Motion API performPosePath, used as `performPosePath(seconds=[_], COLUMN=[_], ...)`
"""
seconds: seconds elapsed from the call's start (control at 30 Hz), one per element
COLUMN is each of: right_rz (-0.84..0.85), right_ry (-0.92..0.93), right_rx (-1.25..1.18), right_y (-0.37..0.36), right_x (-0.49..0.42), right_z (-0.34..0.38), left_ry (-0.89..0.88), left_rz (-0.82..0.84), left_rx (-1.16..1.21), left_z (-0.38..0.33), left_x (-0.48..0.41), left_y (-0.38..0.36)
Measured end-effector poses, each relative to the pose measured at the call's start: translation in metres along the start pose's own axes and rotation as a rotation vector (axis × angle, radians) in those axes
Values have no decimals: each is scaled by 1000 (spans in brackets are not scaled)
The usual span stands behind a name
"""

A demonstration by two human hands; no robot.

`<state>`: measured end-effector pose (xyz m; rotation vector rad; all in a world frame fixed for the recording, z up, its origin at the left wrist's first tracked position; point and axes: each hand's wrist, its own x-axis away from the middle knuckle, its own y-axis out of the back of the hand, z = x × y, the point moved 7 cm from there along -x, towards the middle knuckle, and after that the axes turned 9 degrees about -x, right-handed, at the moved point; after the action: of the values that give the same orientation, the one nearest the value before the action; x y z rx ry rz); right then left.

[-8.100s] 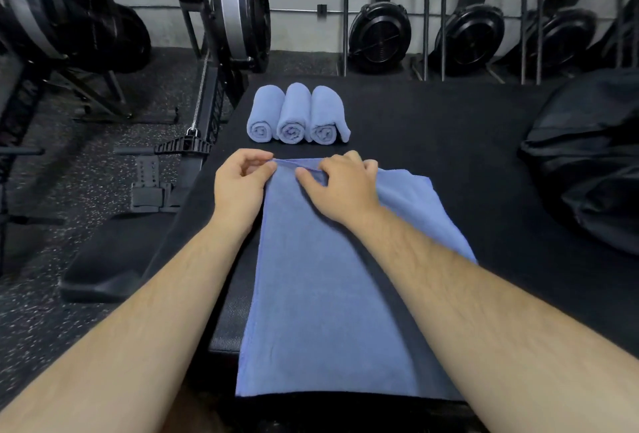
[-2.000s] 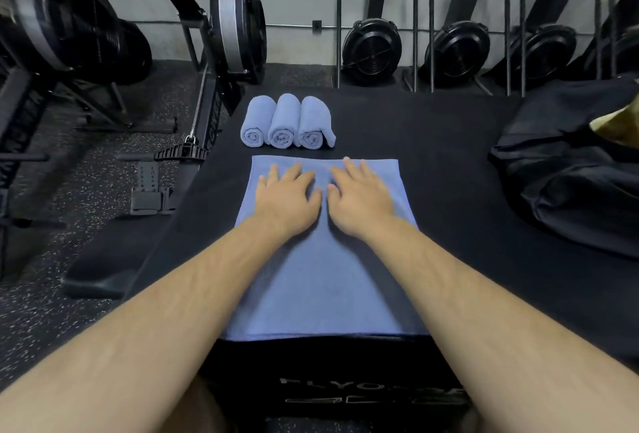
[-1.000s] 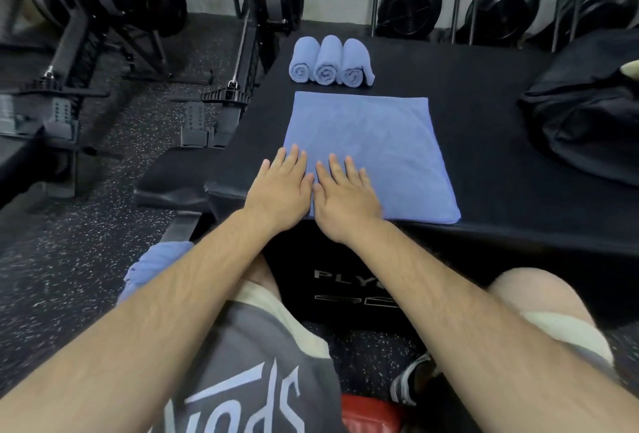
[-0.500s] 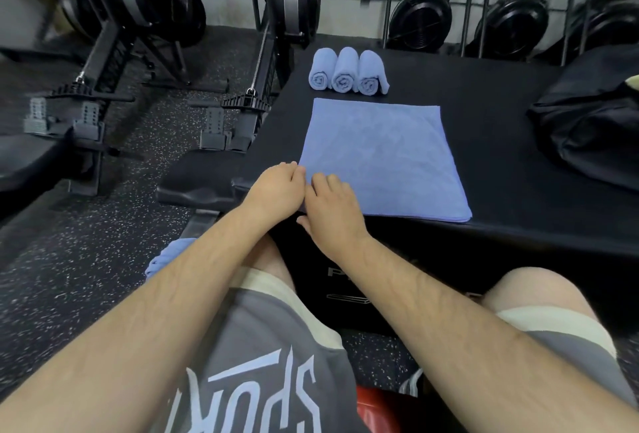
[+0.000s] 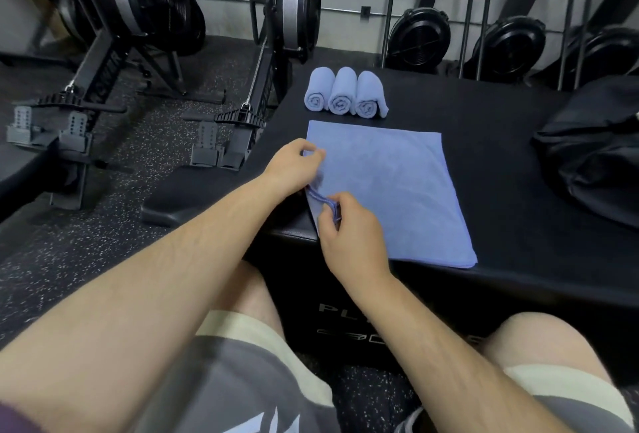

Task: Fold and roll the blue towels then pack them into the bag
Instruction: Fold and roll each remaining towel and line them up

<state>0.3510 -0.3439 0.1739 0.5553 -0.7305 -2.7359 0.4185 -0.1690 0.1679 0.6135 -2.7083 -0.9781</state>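
Softly both hands (image 5: 294, 166) pinch the square terry towel's (image 5: 390, 190) curled left edge.

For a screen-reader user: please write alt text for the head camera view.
Both hands pinch the left edge of a folded blue towel on a black box: left hand farther, right hand nearer. Three rolled towels lie beyond it, a black bag to the right.
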Motion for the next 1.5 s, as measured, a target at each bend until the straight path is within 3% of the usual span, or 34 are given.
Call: performPosePath(seconds=[0.4,0.7,0.87,1.1,1.33,1.5], right_rz=[38,149,31,-69,-116,-106], right_ry=[-144,-482,-448,-542,-617,-615], right_rx=[-218,-730,-573,-439,-394,-387], right_y=[-4,-59,-13,52,88,89], right_x=[1,-15,-8,7,16,15], right_z=[-9,16,4,-44,-77,-82], left_ry=[30,42,8,-145,-185,-234], left_rz=[9,-163,-124,5,17,128], left_rx=[-67,-190,-250,-360,-577,-473], left_z=[4,17,-25,-91,-103,-112], left_x=[-94,-105,-96,-91,-105,-92], left_y=[-10,76,55,-32,-86,-113])
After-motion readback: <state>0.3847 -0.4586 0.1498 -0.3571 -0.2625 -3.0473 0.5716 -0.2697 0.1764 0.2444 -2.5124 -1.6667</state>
